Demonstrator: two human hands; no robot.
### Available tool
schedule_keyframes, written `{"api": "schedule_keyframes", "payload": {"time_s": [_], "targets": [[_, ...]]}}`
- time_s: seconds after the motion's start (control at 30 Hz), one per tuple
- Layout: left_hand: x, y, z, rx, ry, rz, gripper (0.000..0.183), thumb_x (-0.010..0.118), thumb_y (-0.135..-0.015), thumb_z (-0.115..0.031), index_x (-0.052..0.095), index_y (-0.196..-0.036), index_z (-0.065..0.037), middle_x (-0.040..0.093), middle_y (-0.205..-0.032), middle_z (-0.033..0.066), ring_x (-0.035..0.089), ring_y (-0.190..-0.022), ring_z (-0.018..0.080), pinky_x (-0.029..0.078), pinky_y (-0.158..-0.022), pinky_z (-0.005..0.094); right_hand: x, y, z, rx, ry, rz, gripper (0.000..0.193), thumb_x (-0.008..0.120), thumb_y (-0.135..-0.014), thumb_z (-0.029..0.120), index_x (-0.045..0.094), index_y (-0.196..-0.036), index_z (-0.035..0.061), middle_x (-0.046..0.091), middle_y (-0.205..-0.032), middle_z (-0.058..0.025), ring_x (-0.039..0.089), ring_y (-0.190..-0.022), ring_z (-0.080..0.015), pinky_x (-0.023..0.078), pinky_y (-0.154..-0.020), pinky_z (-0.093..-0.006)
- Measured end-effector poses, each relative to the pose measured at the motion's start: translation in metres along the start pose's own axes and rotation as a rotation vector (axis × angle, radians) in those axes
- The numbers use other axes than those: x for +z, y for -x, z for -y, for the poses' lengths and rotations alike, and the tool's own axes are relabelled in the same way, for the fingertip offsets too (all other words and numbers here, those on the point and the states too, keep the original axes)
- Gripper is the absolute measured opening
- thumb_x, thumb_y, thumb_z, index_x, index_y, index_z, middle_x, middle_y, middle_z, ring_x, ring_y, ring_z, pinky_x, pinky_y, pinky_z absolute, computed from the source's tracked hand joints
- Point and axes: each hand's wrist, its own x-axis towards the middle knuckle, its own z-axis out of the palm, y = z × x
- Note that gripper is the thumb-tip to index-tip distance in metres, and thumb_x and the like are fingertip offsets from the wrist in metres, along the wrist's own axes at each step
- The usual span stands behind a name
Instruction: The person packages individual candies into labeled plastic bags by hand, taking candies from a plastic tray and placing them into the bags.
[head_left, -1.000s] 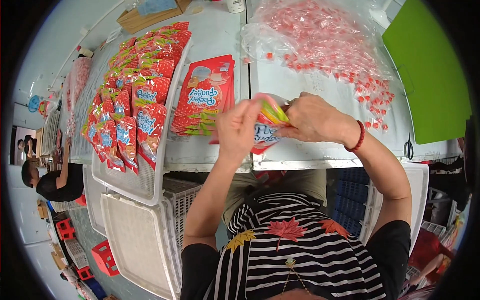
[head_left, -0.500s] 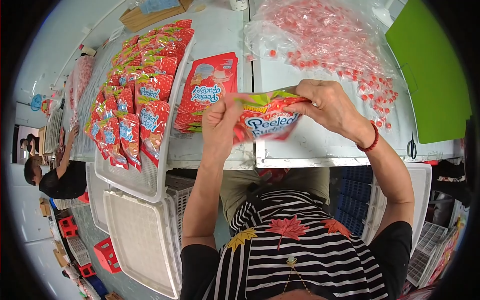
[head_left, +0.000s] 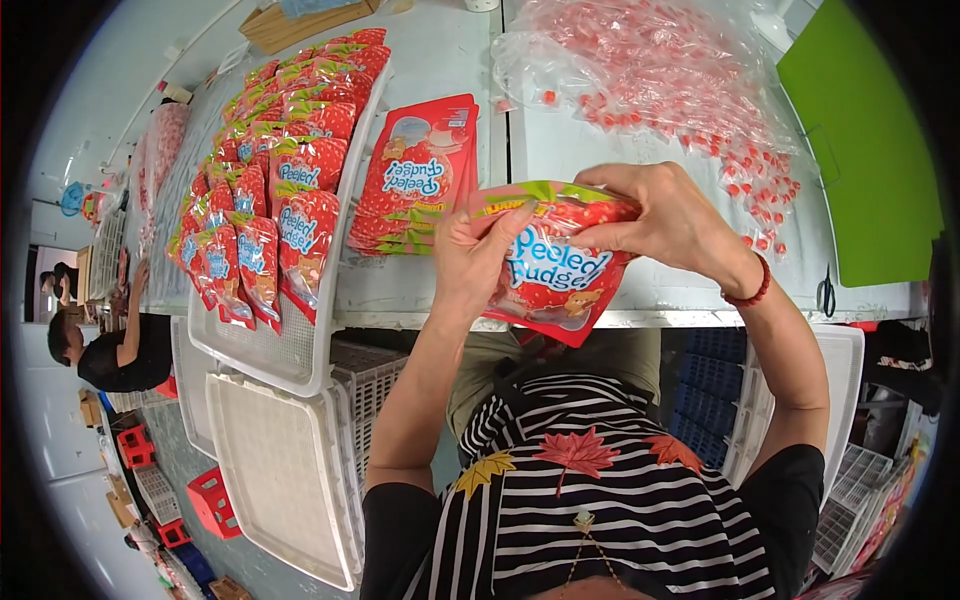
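Note:
Between my hands, above the table's front edge, hangs a red candy pouch (head_left: pixel 553 283) with a green top and a strawberry print. My left hand (head_left: pixel 478 250) grips its upper left corner, thumb across the front. My right hand (head_left: pixel 665 222) pinches the upper right side between thumb and fingers. Whether the pouch's mouth is parted I cannot tell. Just left of it lies a stack of flat red pouches (head_left: pixel 420 170). Further left, rows of plump filled pouches (head_left: pixel 300 235) stand in a white mesh tray (head_left: pixel 262 350).
Small red-and-white wrapped candies (head_left: pixel 735 185) spill from a large clear plastic bag (head_left: pixel 640 60) at the back right. A green board (head_left: pixel 865 150) stands at the right, with black scissors (head_left: pixel 825 292) near it. At far left a co-worker (head_left: pixel 120 350) reaches over a table.
The pouch has gone from tilted and blurred to hanging lower, with its front facing me. My left hand has shifted right and down along its edge.

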Motion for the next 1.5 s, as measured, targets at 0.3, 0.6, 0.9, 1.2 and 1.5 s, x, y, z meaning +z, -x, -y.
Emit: {"api": "schedule_keyframes", "payload": {"time_s": [0.3, 0.6, 0.9, 1.2, 1.5], "targets": [[-0.004, 0.008, -0.020, -0.087, -0.258, -0.044, 0.018, 0.066, -0.087, -0.011, 0.070, -0.100, 0.000, 0.067, -0.076, 0.0002, 0.052, -0.056, 0.0013, 0.041, -0.046, 0.0199, 0.013, -0.016, 0.008, -0.279, 0.337, 0.081, 0.025, 0.067, -0.081, 0.023, 0.060, -0.074, -0.0008, 0.058, -0.070, -0.0180, 0.057, -0.067, -0.0373, 0.044, -0.059, -0.0429], [-0.007, 0.006, -0.015, 0.054, -0.278, 0.047, 0.018, 0.067, -0.082, -0.011, 0.071, -0.096, -0.001, 0.069, -0.072, 0.0053, 0.055, -0.064, 0.0051, 0.046, -0.060, 0.0249, 0.009, 0.011, -0.009, -0.077, 0.258, 0.034, 0.028, 0.073, -0.075, 0.011, 0.050, -0.069, -0.0047, 0.046, -0.061, -0.0167, 0.046, -0.059, -0.0312, 0.037, -0.056, -0.0394], [-0.041, 0.009, -0.033, 0.173, -0.493, -0.034, 0.018, 0.070, -0.078, -0.019, 0.074, -0.095, -0.012, 0.065, -0.064, 0.0035, 0.050, -0.054, 0.0040, 0.040, -0.051, 0.0247, 0.018, 0.001, 0.010, -0.171, 0.296, 0.079, 0.027, 0.074, -0.075, 0.010, 0.052, -0.072, -0.0053, 0.046, -0.063, -0.0134, 0.043, -0.056, -0.0236, 0.035, -0.054, -0.0343], [-0.086, 0.020, -0.065, 0.378, -0.531, -0.364, 0.050, 0.075, -0.077, -0.013, 0.055, -0.122, -0.002, 0.067, -0.105, 0.0113, 0.063, -0.091, 0.0141, 0.049, -0.078, 0.0283, 0.040, -0.026, 0.059, -0.127, 0.167, 0.121, 0.013, 0.070, -0.081, 0.008, 0.063, -0.079, -0.0031, 0.051, -0.062, -0.0076, 0.049, -0.054, -0.0151, 0.038, -0.050, -0.0294], [-0.092, 0.064, -0.038, 0.389, -0.552, -0.560, 0.114, 0.081, -0.064, -0.018, 0.004, -0.146, 0.003, 0.021, -0.146, 0.0275, 0.029, -0.135, 0.0388, 0.030, -0.108, 0.0449, 0.144, -0.077, 0.135, -0.375, -0.143, 0.161, 0.016, 0.068, -0.082, 0.010, 0.059, -0.083, -0.0037, 0.056, -0.069, -0.0144, 0.059, -0.058, -0.0224, 0.044, -0.053, -0.0324]]}}
